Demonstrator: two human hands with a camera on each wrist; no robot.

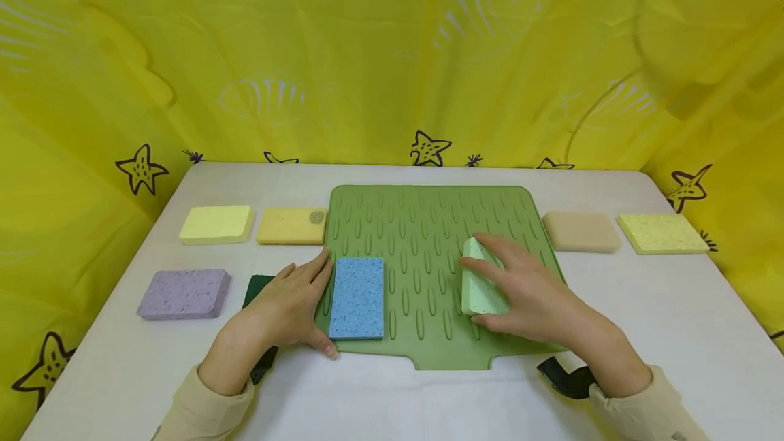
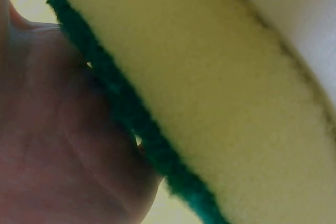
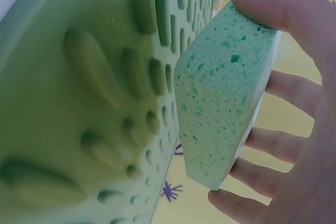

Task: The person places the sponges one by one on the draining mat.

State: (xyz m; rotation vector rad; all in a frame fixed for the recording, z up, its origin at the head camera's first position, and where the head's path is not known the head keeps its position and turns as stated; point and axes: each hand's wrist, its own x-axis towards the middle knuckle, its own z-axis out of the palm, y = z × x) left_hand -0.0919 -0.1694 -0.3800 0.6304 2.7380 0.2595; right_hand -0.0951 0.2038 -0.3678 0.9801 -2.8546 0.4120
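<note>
My right hand (image 1: 520,281) grips a pale green sponge (image 1: 480,284) between thumb and fingers over the right part of a green ridged mat (image 1: 429,223). In the right wrist view, the porous sponge (image 3: 226,93) tilts beside the mat's ridges, the thumb at one end. My left hand (image 1: 294,305) rests with extended fingers along the mat's left edge. Beside those fingers a blue sponge (image 1: 358,298) lies flat on the mat. A sponge with a dark green scouring side (image 1: 257,286) lies partly hidden under the left wrist; its yellow foam (image 2: 199,87) fills the left wrist view.
Left of the mat lie a pale yellow sponge (image 1: 216,224), an orange-yellow sponge with a dark round mark (image 1: 288,226) and a purple sponge (image 1: 184,293). A beige sponge (image 1: 582,231) and a speckled yellow sponge (image 1: 663,233) lie right. A yellow curtain (image 1: 392,73) surrounds the white table (image 1: 367,400).
</note>
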